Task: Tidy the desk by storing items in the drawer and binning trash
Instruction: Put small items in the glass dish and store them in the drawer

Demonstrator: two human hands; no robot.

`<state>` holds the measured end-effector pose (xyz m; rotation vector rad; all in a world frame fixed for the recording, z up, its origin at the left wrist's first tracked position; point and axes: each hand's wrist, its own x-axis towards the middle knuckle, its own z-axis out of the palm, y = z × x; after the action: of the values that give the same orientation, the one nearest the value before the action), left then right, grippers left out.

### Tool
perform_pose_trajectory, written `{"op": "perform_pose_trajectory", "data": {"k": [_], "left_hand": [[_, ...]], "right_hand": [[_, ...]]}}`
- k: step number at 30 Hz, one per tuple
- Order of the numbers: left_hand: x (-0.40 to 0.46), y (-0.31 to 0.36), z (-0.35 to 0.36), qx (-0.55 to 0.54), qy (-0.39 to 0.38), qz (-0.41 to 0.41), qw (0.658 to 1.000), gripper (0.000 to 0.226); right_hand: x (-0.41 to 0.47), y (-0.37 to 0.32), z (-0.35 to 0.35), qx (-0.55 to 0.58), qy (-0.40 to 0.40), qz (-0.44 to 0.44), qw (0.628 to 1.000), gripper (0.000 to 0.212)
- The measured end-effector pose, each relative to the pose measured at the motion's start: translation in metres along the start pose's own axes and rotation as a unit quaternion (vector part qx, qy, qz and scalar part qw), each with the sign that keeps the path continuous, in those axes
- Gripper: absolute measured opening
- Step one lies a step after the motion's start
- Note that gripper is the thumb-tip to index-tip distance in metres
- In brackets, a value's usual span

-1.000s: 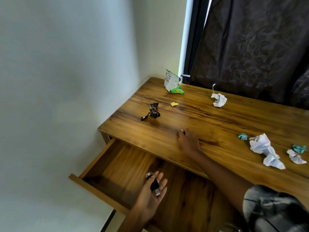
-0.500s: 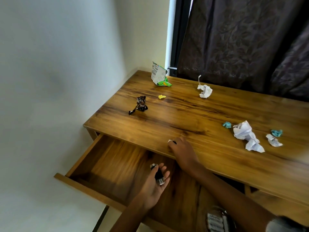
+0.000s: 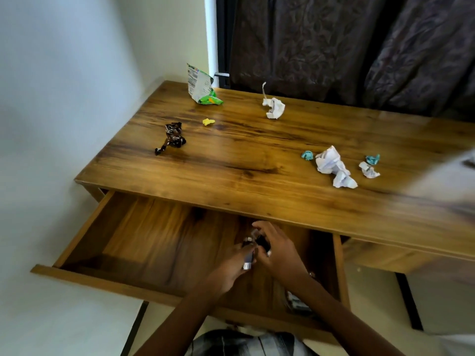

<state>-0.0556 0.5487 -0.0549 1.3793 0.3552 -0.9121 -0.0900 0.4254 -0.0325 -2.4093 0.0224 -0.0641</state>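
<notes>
Over the open drawer (image 3: 84, 228), left hand (image 3: 231, 265) and right hand (image 3: 276, 249) each pinch a small dark item (image 3: 248, 256) in curled fingers. Storing is under way; wrappers (image 3: 172, 137) and crumpled paper (image 3: 332, 167) remain on the worktop (image 3: 257, 176), unbinned.

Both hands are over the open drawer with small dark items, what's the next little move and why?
Probably lower both hands and let go: the left hand and right hand hold small dark items just above the open drawer; only trash is left on the desk.
</notes>
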Motion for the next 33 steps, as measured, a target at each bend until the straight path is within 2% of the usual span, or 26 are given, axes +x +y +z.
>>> {"op": "perform_pose_trajectory", "data": {"k": [4,10,14,18,24,30,33], "left_hand": [[0.0,-0.01,0.002,0.128,-0.002,-0.011,0.992,0.021],[0.001,-0.027,0.003,0.292,0.011,0.067,0.954,0.019],[0.001,-0.03,0.001,0.367,0.022,0.07,0.927,0.017],[0.003,-0.031,-0.001,0.43,0.049,0.094,0.896,0.012],[0.004,-0.027,-0.015,0.497,0.094,0.111,0.855,0.034],[0.007,-0.025,-0.022,0.497,0.034,0.091,0.862,0.045],[0.007,-0.028,-0.018,0.495,0.01,0.089,0.864,0.046]], "right_hand": [[-0.016,0.018,0.003,0.043,-0.006,0.1,0.994,0.045],[-0.025,0.029,0.011,0.072,-0.07,0.202,0.974,0.038],[-0.024,0.03,0.018,0.009,-0.112,0.185,0.976,0.029],[-0.022,0.029,0.028,-0.039,-0.116,0.175,0.977,0.022],[-0.021,0.035,0.029,-0.112,-0.127,0.156,0.973,0.018],[-0.019,0.033,0.028,-0.206,-0.189,0.059,0.958,0.034],[-0.021,0.035,0.026,-0.222,-0.207,0.044,0.952,0.036]]}}
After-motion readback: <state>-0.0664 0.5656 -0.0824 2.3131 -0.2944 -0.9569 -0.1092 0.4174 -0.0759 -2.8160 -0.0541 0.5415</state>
